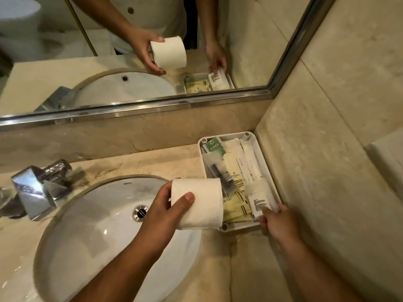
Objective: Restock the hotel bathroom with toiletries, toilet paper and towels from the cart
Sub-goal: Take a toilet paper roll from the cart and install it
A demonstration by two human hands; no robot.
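Two bare hands work over the beige marble counter (152,162), forearms cut off by the near edge. The left hand (163,208) grips one white toilet paper roll (200,203), thumb curled over its side and fingers wrapped beneath, held on its side above the right rim of the white oval basin (87,247). The roll hides the near left corner of the white rectangular plastic tray (262,164), which sits in the counter's far right corner, just beside the tiled side wall (327,149). The right hand (278,223) pinches a small white printed sachet (259,202) at the tray's near right corner. Packets in the tray overlap too much to count: one green-printed packet (214,147) lies at its far left corner, and pale yellow ones (235,209) lie near. One chrome tap (37,188) stands at the counter's left edge. Beyond, the metal-framed mirror (65,51) repeats everything.
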